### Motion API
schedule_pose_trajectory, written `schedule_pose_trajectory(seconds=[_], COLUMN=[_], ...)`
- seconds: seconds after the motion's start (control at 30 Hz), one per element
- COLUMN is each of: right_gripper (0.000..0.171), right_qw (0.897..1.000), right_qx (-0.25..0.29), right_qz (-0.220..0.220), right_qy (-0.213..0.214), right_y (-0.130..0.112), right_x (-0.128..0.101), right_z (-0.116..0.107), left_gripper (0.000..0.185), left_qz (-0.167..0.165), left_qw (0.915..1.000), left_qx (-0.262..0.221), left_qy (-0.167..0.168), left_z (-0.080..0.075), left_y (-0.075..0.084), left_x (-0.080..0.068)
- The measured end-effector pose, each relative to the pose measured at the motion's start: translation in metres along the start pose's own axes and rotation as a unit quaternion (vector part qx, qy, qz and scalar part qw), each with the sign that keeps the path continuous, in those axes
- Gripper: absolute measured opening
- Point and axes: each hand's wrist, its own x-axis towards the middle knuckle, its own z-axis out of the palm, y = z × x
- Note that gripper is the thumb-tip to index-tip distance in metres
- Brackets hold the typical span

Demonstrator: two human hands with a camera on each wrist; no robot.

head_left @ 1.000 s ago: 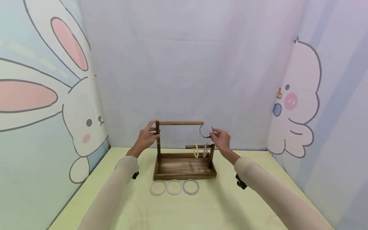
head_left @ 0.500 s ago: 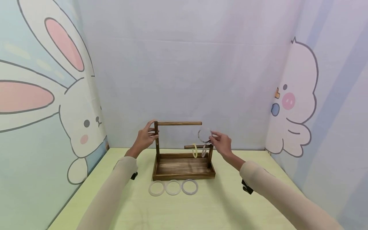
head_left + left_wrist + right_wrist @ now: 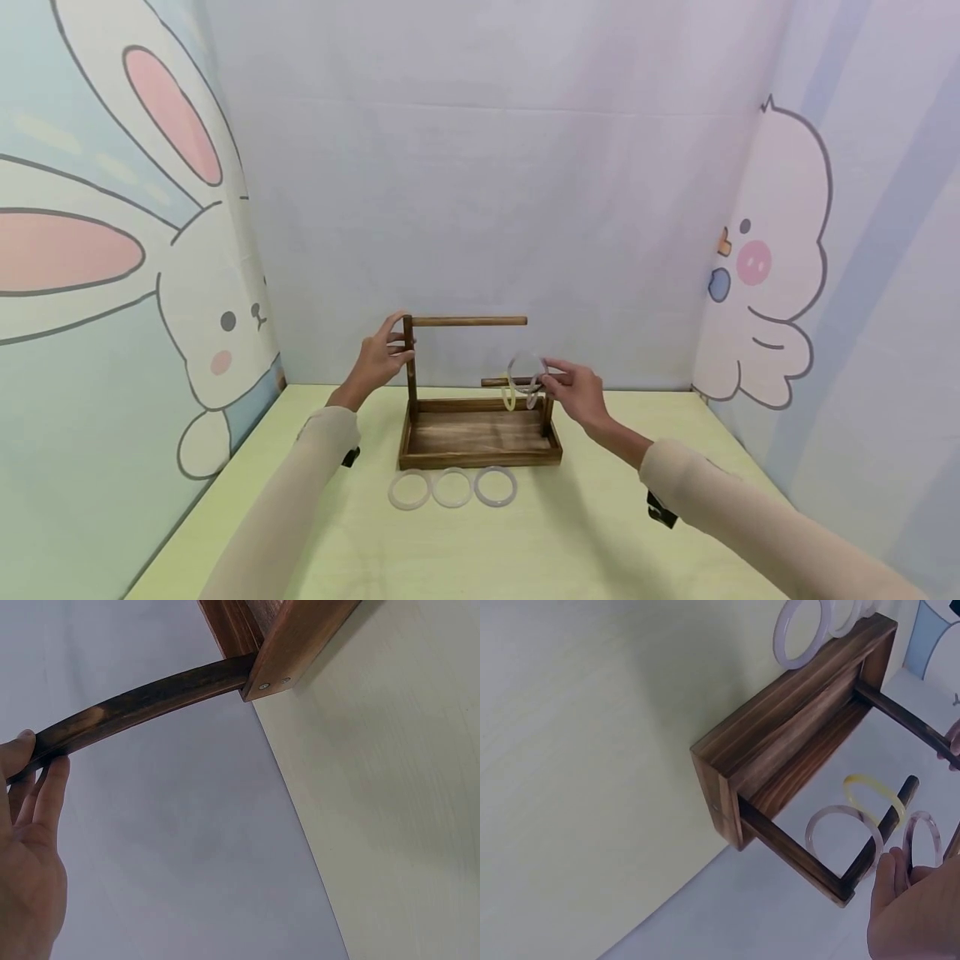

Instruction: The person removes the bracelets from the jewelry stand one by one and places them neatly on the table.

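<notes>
My left hand (image 3: 377, 360) grips the top of the tall post (image 3: 142, 701) of a wooden bangle stand, thumb on one side and fingers on the other. My right hand (image 3: 577, 392) pinches a translucent bangle with dark patches (image 3: 937, 832) between thumb and fingers. In the head view this bangle overlaps the stand's lower bar (image 3: 491, 382); the right wrist view has it beyond the bar's fixed end, apart from the hanging ones. On that bar hang a yellow bangle (image 3: 874, 782) and a pale pinkish bangle (image 3: 809, 836). The stand's upper bar (image 3: 468, 321) carries nothing.
Three pale bangles lie flat in a row before the tray's front wall (image 3: 480, 460): a left one (image 3: 409, 507), a middle one (image 3: 452, 505) and a lavender one (image 3: 495, 504). A grey-white cloth (image 3: 480, 192) hangs behind; printed panels flank the pale table (image 3: 480, 550).
My right hand has lowered the patterned bangle from beside the upper bar's free end to the lower bar's height, slightly leftward. My left hand keeps its grip on the post.
</notes>
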Motion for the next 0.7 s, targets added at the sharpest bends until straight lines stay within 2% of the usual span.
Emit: schedule_pose_trajectory(seconds=[0.27,0.5,0.7], right_gripper=[0.039,0.039,0.036], right_qw=[1.000,0.999,0.997], right_qx=[0.011,-0.027,-0.024], right_qz=[0.012,0.013,0.029], right_qy=[-0.024,-0.038,-0.060], right_y=[0.000,0.007,0.017], right_x=[-0.022,-0.040,-0.057], right_z=[0.006,0.007,0.005], left_gripper=[0.083,0.082,0.081], left_qz=[0.001,0.006,0.007], left_qw=[1.0000,1.0000,1.0000], left_qx=[0.000,-0.006,-0.007], left_qy=[0.000,0.001,-0.001], left_z=[0.000,-0.001,-0.002], left_y=[-0.001,-0.002,-0.002], left_x=[0.000,0.001,0.001])
